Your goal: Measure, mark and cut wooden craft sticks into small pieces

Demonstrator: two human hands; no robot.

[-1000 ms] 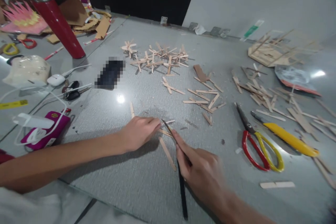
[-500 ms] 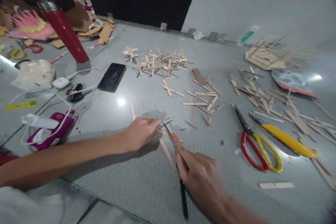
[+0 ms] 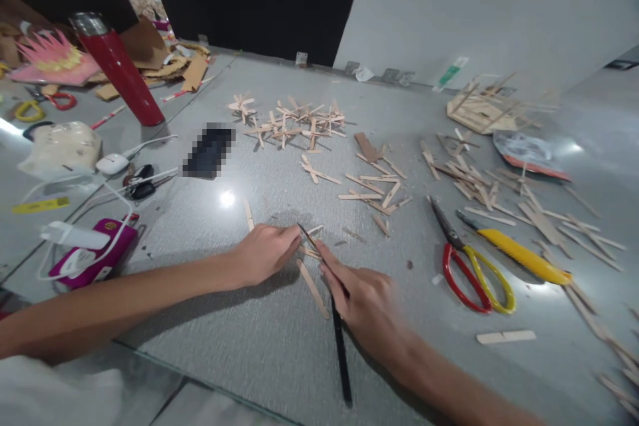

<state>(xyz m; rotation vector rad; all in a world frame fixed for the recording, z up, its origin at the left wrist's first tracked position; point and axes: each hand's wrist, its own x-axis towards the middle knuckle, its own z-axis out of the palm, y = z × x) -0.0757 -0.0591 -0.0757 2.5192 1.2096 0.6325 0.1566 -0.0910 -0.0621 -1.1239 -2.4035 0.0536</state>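
My left hand (image 3: 267, 251) rests on the table, its thumb and fingers pinched on a small wooden craft stick (image 3: 314, 229) whose end sticks out to the right. In my right hand (image 3: 367, 299) is a thin knife with a long black handle (image 3: 341, 359). Its narrow blade (image 3: 306, 233) lies over the stick, with the tip close to my left fingertips. Just below the hands is a loose craft stick (image 3: 313, 287). Another stick (image 3: 249, 215) lies behind my left hand, partly hidden by it.
Scissors (image 3: 469, 273) and a yellow utility knife (image 3: 522, 254) lie to the right, near scattered sticks (image 3: 544, 223). Farther back are crossed-stick pieces (image 3: 284, 126) and a stick frame (image 3: 479, 110). At left are a phone (image 3: 207, 152), a red flask (image 3: 122, 73) and a purple power bank (image 3: 117, 239).
The view has shifted slightly, so most things on the table appear farther left. The knife's tip has moved closer to my left fingertips. Both hands keep their grip.
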